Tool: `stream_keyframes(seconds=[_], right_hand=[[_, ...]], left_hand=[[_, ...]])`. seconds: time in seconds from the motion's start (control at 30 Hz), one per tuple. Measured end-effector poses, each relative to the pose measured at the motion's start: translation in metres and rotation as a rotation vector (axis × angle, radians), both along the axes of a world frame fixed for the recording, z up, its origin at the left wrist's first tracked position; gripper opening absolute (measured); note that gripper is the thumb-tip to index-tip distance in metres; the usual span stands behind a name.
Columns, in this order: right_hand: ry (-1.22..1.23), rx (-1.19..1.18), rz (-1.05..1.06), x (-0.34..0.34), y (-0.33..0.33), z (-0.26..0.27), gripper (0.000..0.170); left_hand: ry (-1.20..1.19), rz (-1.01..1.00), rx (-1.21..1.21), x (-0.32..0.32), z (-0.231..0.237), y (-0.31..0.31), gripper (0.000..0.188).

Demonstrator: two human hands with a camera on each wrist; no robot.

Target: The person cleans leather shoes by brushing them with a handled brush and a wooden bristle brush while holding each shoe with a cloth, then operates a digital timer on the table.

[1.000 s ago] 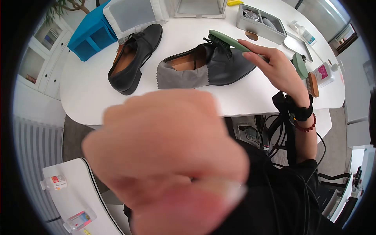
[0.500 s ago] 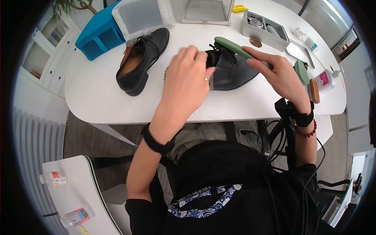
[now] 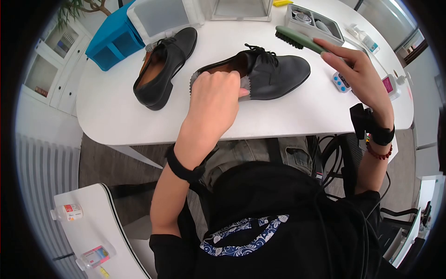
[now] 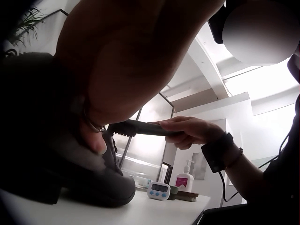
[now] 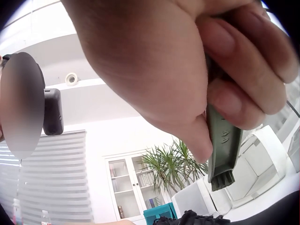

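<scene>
In the head view the left hand (image 3: 215, 100) grips the heel side of a black lace-up shoe (image 3: 281, 76), over a grey zigzag-edged cloth (image 3: 245, 83). The right hand (image 3: 364, 76) holds a green brush (image 3: 302, 38) by its handle, bristles down, above and right of the shoe's toe and apart from it. In the right wrist view, fingers curl round the brush's green handle (image 5: 222, 136). The left wrist view shows the left thumb (image 4: 93, 138) pressed on the dark shoe's side. A second black shoe (image 3: 155, 79) stands to the left.
Behind the shoes are a teal box (image 3: 114, 39), a white-framed case (image 3: 162, 18) and a grey divided tray (image 3: 313, 25). A small timer (image 3: 341, 82) and a pump bottle (image 3: 391, 87) lie near the right hand. A side table (image 3: 90, 223) holds two bottles.
The left hand has come down from near the camera to the shoe's heel. The right hand has lifted the brush off the laces and moved it up and right.
</scene>
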State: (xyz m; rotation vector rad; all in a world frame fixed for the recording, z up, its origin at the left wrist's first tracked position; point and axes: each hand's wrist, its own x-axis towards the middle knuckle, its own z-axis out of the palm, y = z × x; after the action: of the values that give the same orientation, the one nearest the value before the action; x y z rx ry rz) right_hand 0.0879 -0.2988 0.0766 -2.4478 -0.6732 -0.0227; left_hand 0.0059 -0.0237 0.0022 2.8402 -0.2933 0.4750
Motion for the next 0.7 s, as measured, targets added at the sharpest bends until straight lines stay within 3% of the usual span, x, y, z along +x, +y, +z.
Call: stream_keyframes(seconds=[0.1, 0.17, 0.3, 0.5, 0.57, 0.67, 0.7], right_hand=[[0.064, -0.02, -0.028, -0.001, 0.009, -0.006, 0.039], [-0.19, 0.154, 0.155, 0.003, 0.025, -0.032, 0.039], [-0.149, -0.082, -0.043, -0.012, 0.038, -0.03, 0.037], [-0.075, -0.344, -0.203, 0.027, -0.005, -0.029, 0.038], [-0.123, -0.302, -0.144, 0.029, 0.0, -0.034, 0.037], [-0.055, -0.018, 0.034, 0.007, 0.023, -0.037, 0.037], [-0.106, -0.093, -0.032, -0.006, 0.032, -0.032, 0.037]], left_hand=[[-0.068, 0.002, 0.031, 0.007, -0.01, 0.003, 0.015], [-0.073, 0.024, 0.037, 0.009, -0.012, 0.002, 0.015], [-0.092, 0.065, 0.058, 0.009, -0.015, -0.002, 0.015], [-0.261, 0.068, 0.167, 0.012, -0.03, -0.007, 0.01], [-0.263, 0.089, 0.21, 0.014, -0.034, -0.006, 0.01], [-0.268, 0.114, 0.29, 0.015, -0.035, -0.007, 0.009], [-0.271, 0.131, 0.317, 0.016, -0.036, -0.008, 0.009]])
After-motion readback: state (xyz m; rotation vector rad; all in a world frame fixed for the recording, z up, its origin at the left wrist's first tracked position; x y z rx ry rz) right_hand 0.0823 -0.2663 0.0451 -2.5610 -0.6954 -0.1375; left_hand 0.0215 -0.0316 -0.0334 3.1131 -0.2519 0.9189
